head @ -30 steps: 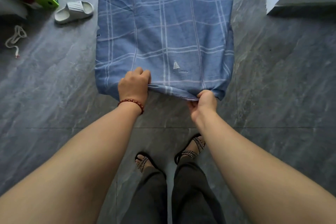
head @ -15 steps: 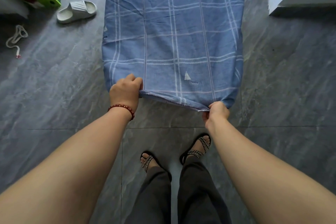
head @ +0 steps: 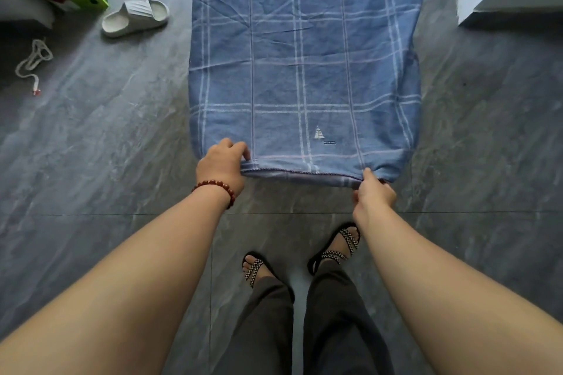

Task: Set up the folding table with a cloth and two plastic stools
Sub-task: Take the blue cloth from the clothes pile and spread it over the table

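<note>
Both hands have slid farther apart along the near hem than a second ago, the right one most, out towards its corner.

At 10 o'clock a pale slipper and a loose cord lie on the grey floor, well apart from the work. The left hand, with a beaded bracelet at the wrist, grips the hem just inside the 7 o'clock corner of the cloth, its fingers curled over the edge.

The cloth is blue with white checks and lies draped over what I take to be the folding table, which is wholly hidden. Its long axis runs from 6 to 12 o'clock, straight away from the person. The held hem runs crosswise, 9 to 3.

The right hand pinches that hem just short of the 5 o'clock corner, one fingertip on top and the rest tucked out of sight.

So the whole cloth lies at 12 o'clock from both hands, and each hand touches its own end of the short edge, the left a shade higher in the view. I judge that any squaring tug must go towards 6 o'clock with both hands evenly, or the checks will skew. No stools are in view.
</note>
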